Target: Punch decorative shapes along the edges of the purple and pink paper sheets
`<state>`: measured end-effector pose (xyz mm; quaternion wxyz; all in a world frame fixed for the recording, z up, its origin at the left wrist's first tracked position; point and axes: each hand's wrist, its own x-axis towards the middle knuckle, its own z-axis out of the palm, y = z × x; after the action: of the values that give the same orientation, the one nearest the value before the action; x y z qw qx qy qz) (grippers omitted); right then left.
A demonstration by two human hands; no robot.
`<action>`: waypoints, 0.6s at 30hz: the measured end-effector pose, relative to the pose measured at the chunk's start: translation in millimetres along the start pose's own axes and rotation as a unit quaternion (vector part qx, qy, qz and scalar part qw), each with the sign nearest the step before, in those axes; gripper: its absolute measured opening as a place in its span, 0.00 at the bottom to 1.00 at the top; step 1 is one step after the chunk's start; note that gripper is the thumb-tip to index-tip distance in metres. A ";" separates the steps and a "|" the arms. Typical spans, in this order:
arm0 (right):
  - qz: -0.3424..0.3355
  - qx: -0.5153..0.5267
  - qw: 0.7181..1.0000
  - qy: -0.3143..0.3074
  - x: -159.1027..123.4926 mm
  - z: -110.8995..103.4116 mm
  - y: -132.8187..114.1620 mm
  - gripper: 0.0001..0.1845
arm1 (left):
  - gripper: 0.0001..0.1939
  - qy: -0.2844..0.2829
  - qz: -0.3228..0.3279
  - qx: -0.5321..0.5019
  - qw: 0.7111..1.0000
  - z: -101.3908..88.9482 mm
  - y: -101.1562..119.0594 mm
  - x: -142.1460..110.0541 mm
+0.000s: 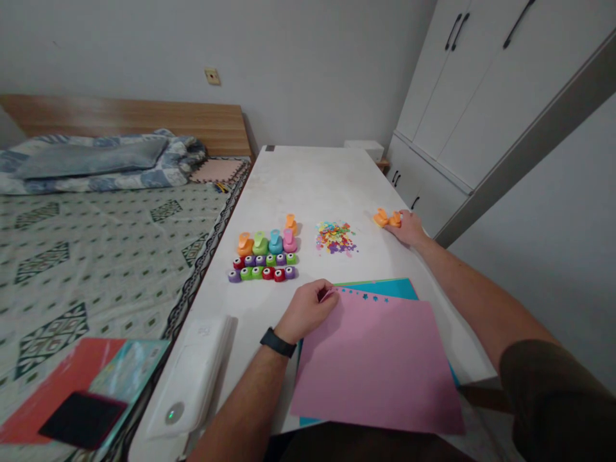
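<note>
My left hand (308,311) pinches the top left corner of a pink paper sheet (380,359) that lies on a teal sheet (394,287) on the white table (312,179). Small shapes are punched along the pink sheet's top edge. My right hand (409,228) reaches out to the table's right edge and rests closed on an orange craft punch (386,218). A pile of colourful paper cutouts (335,237) lies between the hands.
Rows of coloured craft punches (267,253) stand left of the cutouts. A white device (192,378) lies at the table's near left corner. A bed (86,244) runs along the left, with red and teal sheets (72,385) on it. White wardrobes (462,83) stand at the right.
</note>
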<state>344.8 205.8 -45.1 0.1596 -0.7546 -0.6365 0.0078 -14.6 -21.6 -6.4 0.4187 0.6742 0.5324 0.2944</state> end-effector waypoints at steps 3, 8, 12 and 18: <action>-0.018 -0.006 1.000 -0.004 4.6 0.9 3.7 0.52 | 0.11 0.004 0.006 -0.005 1.000 0.3 0.0 0.3; -0.024 -0.004 0.999 0.026 0.0 0.6 19.2 0.44 | 0.12 0.001 0.014 0.000 1.000 1.4 0.4 0.9; -0.034 0.026 0.998 0.039 1.3 2.4 22.5 0.36 | 0.11 0.003 0.012 0.003 1.000 1.2 0.3 0.5; -0.012 0.057 0.997 0.053 9.6 9.7 14.6 0.37 | 0.11 0.000 0.006 -0.001 1.000 0.6 -0.3 0.4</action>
<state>358.6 215.2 -56.1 0.2359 -0.7358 -0.6347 0.0016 -14.2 -21.3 -6.9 0.4176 0.6768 0.5284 0.2973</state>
